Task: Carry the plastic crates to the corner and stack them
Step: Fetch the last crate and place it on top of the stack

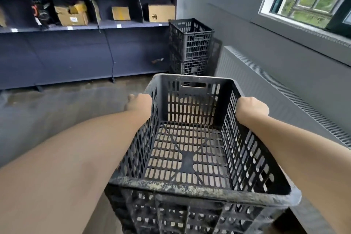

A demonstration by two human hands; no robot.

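I am carrying an empty black crate [190, 189] towards the corner, so by my reckoning this is the carrying step, with the stacking yet to come. My left hand [139, 103] is gripping the left rim of the crate, fingers curled down over the outside of the wall. My right hand [251, 107] is clamping the right rim in the same way. Both hands are sitting towards the far end of the side walls, with my forearms running along the sides. The crate is hanging level between them, its open top facing me and the floor [57, 104] showing through its slotted base.

Ahead of me, two matching crates are standing one on the other in the corner. The top crate [190, 40] is resting squarely on the lower crate [190, 66]. They are tucked between the end of the shelves [85, 24] and the wall, with the radiator [266, 85] running along that wall to my right. The far wall of my crate is lining up roughly with the pile, which is near but not within reach.

The next move, as I am judging it, is calling for a few more steps forward, then a lift high enough to clear the top rim. After that I am expecting to square the corners and lower it evenly. The lift looks like the awkward part, since the pile is already tall.
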